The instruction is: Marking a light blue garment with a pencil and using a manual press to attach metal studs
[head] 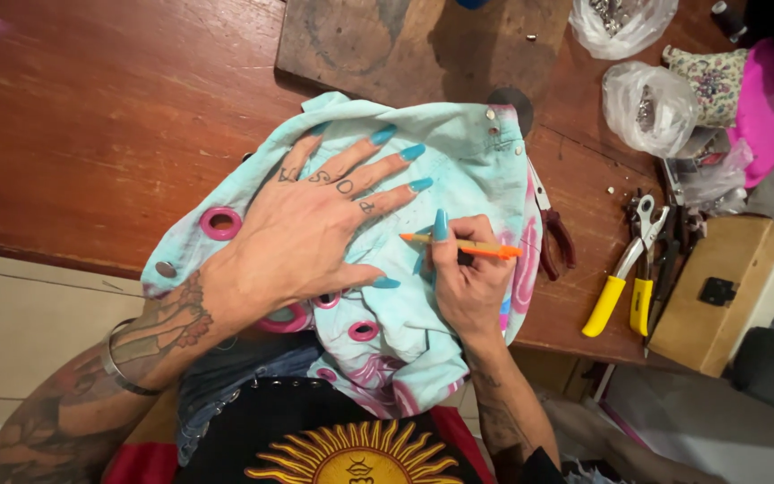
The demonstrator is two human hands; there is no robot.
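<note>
Orange pen in right-hand fingers

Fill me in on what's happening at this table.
A person presses the left hand flat on a light blue garment with pink eyelets, spread over a wooden table. The right hand holds an orange pen, tip toward the cloth by the left fingers. Yellow-handled pliers and red-handled pliers lie to the right, beside plastic bags of small metal parts.

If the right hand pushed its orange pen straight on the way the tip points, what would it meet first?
The right hand holds the orange pen pointing left across the light blue garment. Its tip would probably meet the left hand first, near the fingers; depth is unclear.
</note>
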